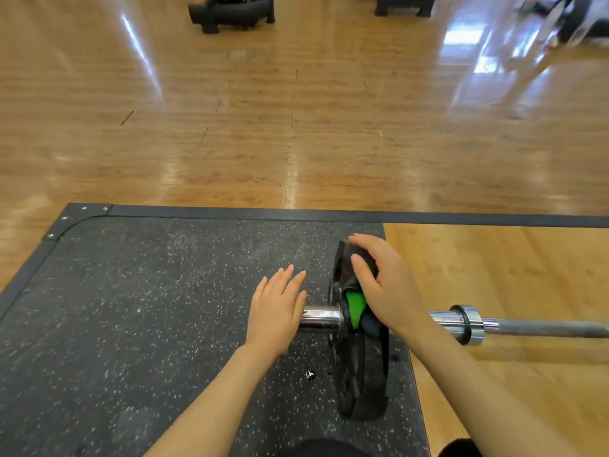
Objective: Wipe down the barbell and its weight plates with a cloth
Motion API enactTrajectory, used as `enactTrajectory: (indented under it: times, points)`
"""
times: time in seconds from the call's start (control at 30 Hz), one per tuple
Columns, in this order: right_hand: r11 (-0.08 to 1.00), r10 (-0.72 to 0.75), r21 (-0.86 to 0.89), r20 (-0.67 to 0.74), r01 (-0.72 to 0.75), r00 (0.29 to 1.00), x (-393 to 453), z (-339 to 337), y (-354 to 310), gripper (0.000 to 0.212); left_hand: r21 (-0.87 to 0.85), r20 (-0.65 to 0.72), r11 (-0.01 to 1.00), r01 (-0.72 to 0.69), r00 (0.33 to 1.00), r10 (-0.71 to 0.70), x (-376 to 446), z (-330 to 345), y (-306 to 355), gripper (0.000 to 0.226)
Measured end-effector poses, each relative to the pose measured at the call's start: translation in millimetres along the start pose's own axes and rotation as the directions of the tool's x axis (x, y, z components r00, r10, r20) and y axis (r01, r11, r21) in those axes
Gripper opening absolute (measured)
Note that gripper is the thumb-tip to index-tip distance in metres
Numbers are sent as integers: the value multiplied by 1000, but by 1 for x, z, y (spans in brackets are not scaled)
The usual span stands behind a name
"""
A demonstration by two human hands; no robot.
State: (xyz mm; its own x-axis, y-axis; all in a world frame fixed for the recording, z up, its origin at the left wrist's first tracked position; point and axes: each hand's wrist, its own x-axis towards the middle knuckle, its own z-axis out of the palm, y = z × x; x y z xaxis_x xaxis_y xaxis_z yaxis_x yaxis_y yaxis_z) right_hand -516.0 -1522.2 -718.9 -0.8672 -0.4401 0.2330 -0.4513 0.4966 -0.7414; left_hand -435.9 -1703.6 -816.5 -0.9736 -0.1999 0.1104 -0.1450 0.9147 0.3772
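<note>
A barbell (540, 328) lies across a speckled black rubber mat (131, 308), its grey shaft running off to the right. A black weight plate (359, 374) stands upright on the chrome sleeve (319, 319). My right hand (385, 288) presses a dark cloth with a green patch (356, 306) against the upper rim and inner face of the plate. My left hand (276, 311) rests flat, fingers apart, over the outer end of the sleeve and holds nothing.
A chrome collar (468, 323) rings the bar to the right of the plate. The mat sits in a black frame (230, 211) on a wood platform. Shiny wood floor stretches ahead, with black gym equipment (230, 11) at the far end.
</note>
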Motion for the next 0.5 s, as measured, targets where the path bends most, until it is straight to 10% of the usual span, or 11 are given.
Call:
enactTrajectory:
  times: [0.5]
  points:
    - [989, 91, -111, -97, -101, 991, -5, -37, 41, 31, -336, -46, 852, -402, 910, 412, 34, -65, 82, 62]
